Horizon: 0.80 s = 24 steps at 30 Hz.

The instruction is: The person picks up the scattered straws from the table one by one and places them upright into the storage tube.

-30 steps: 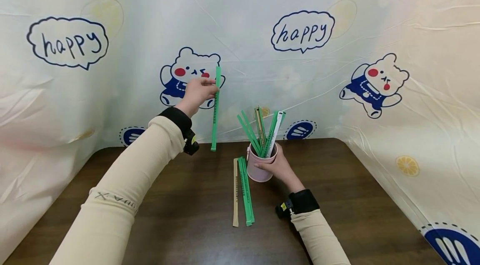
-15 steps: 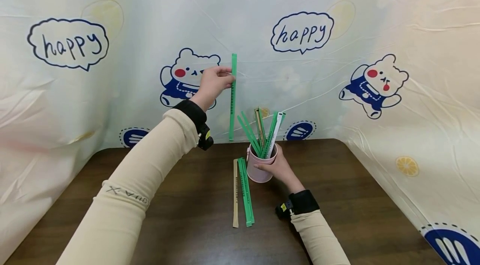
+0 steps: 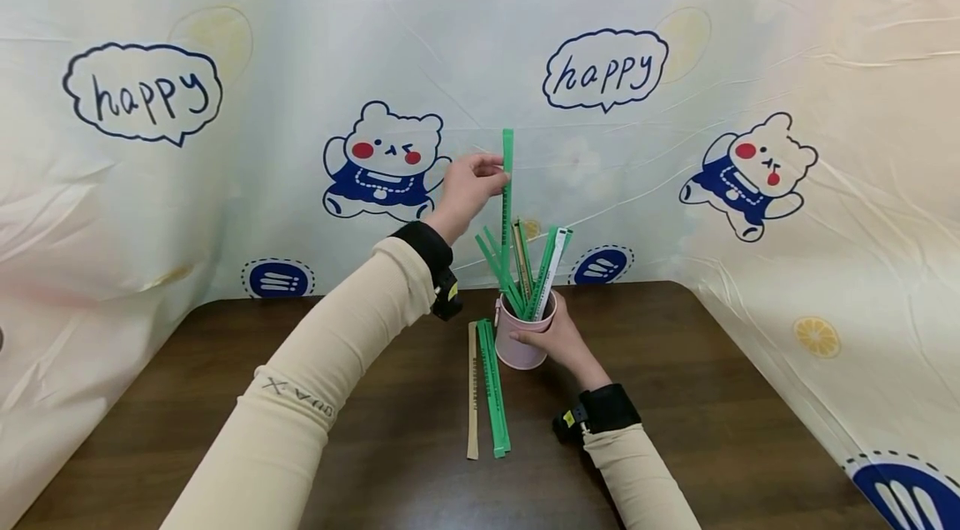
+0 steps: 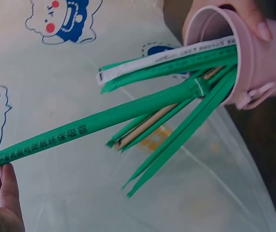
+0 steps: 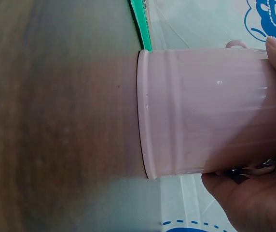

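Observation:
My left hand pinches a green paper-wrapped straw near its top and holds it upright. In the left wrist view, the lower end of this straw is among the straws sticking out of a small pink bucket, just short of the rim. Several green wrapped straws, a white one and a brown one lean in that bucket. My right hand grips the bucket's side, thumb across its front. Standing on the table, the bucket shows its base in the right wrist view.
On the brown table, left of the bucket, lie a brown wrapped straw and some green wrapped straws side by side. A pale printed curtain hangs right behind the table's far edge.
My left hand has carried the green straw rightward, first rising and then lowering, from left of the bucket to above its mouth. My right hand keeps its grip on the bucket.

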Available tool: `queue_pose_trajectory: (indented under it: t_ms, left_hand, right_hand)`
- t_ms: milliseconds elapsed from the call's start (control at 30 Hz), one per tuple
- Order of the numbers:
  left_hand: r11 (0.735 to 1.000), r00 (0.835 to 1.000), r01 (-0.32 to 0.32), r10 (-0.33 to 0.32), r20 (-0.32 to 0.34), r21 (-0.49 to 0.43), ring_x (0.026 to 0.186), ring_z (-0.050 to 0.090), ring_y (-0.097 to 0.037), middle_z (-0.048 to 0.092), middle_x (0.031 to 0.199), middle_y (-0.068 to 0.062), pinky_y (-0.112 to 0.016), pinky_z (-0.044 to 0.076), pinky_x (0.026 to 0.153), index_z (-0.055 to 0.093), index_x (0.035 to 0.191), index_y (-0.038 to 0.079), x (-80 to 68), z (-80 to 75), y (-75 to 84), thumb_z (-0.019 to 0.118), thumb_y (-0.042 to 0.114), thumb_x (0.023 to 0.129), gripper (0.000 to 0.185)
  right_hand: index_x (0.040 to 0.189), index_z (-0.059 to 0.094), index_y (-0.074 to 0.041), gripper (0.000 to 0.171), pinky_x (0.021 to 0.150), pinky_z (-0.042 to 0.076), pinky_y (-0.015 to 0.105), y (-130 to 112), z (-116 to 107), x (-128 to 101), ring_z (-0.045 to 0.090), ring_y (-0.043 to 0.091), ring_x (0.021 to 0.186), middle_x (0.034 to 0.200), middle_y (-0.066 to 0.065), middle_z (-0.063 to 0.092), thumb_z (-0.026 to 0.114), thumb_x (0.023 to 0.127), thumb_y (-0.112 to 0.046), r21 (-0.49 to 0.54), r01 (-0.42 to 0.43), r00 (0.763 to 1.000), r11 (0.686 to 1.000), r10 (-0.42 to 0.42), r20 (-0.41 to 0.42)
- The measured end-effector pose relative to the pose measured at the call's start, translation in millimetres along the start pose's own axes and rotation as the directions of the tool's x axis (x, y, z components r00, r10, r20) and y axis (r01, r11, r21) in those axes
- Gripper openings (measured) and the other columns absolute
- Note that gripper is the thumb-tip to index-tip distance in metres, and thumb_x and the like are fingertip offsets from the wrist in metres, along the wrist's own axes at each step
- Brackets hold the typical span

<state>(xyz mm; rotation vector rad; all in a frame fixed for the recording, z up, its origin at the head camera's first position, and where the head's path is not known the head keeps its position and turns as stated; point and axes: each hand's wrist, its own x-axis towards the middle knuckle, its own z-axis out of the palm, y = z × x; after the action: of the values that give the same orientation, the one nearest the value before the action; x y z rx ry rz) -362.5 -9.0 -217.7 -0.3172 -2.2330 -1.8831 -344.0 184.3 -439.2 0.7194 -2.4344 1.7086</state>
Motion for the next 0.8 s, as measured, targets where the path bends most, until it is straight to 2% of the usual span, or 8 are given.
queue_pose_trajectory:
  t_ms: [267,500,700,800]
  left_hand:
    - [0.999,0.998,0.034,-0.034,0.06,0.0,0.117,0.069,-0.035,0.067,0.127,-0.022,-0.041,0.057,0.105,0.062,0.135,0.001,-6.0,14.9,-17.6,0.063,0.007,0.1,0.036]
    - [0.996,0.994,0.048,-0.055,0.093,0.078,0.11,0.067,-0.028,0.069,0.123,-0.018,-0.036,0.057,0.095,0.065,0.132,0.004,-9.1,25.0,-32.2,0.065,0.01,0.1,0.033]
    - [0.995,0.989,0.065,-0.074,0.125,0.076,0.107,0.067,-0.031,0.07,0.121,-0.021,-0.049,0.055,0.104,0.066,0.13,0.002,-13.6,35.5,-51.9,0.065,0.008,0.099,0.032]
    - [0.994,0.988,0.068,-0.079,0.136,0.086,0.112,0.067,-0.032,0.07,0.123,-0.02,-0.048,0.055,0.104,0.066,0.13,0.002,-16.6,41.1,-65.5,0.065,0.008,0.099,0.031]
  right_hand:
    - [0.151,0.038,-0.004,0.084,0.115,0.043,0.062,-0.3,0.3,-0.2,0.056,0.041,0.129,0.145,0.024,0.054,0.084,0.081,-0.003,-0.002,0.019,1.0,1.0,-0.019,-0.016]
    - [0.152,0.034,-0.004,0.086,0.116,0.042,0.061,-1.3,0.5,1.7,0.054,0.039,0.131,0.147,0.023,0.051,0.084,0.082,-0.005,-0.026,-0.013,1.0,1.0,0.013,-0.02]
    - [0.152,0.036,-0.003,0.085,0.115,0.042,0.06,-1.3,0.7,2.4,0.055,0.04,0.13,0.146,0.024,0.053,0.083,0.081,-0.003,-0.008,0.006,1.0,1.0,-0.006,-0.018]
    - [0.151,0.037,-0.002,0.083,0.114,0.043,0.059,0.8,0.8,1.8,0.056,0.041,0.129,0.145,0.025,0.054,0.083,0.081,-0.003,-0.005,0.023,1.0,1.0,-0.023,-0.016]
